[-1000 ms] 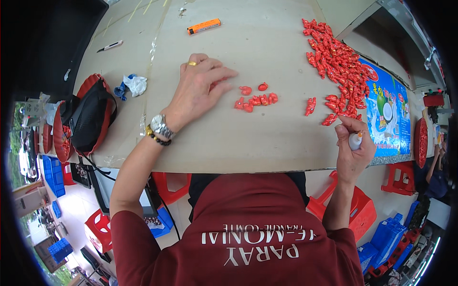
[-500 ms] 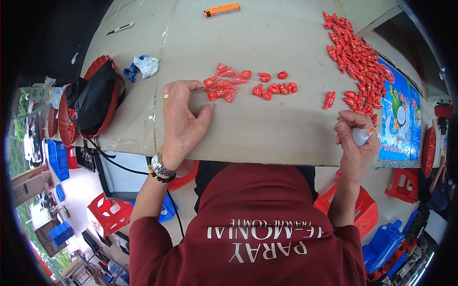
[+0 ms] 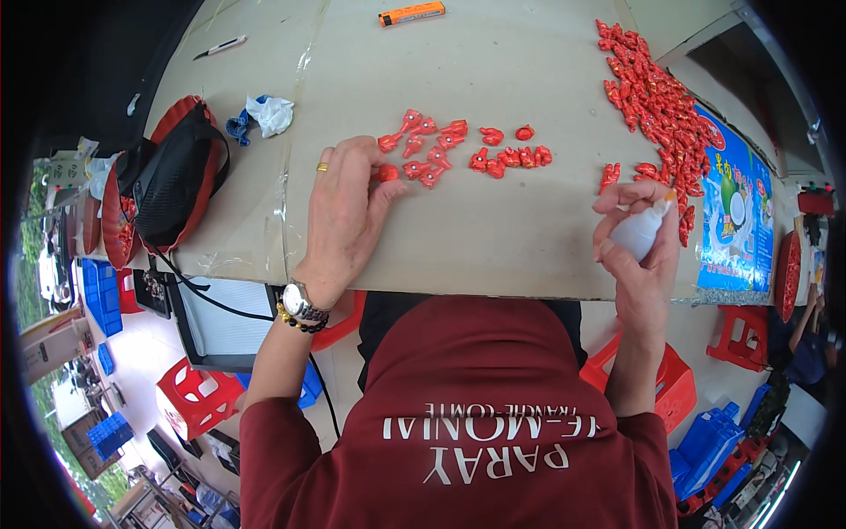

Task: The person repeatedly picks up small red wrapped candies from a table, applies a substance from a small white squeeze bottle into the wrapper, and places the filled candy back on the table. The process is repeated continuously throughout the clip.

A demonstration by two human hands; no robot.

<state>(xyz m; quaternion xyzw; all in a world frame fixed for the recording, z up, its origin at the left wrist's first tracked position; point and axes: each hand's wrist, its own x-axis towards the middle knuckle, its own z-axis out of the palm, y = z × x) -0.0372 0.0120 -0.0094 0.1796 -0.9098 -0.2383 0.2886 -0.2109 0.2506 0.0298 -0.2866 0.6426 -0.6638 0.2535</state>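
Cardboard-covered table | left hand spread on red parts | right hand gripping white bottle | red stools below

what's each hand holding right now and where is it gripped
The right hand grips a small white squeeze bottle around its body, orange tip up. The left hand holds nothing; it lies flat on the table, its fingertips at a small red part.

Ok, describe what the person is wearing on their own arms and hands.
Both arms are in dark red sleeves pushed up toward the elbows. The left hand has a gold ring on one finger, and its wrist carries a silver wristwatch beside a bracelet of dark and gold beads. The right hand shows no jewellery.
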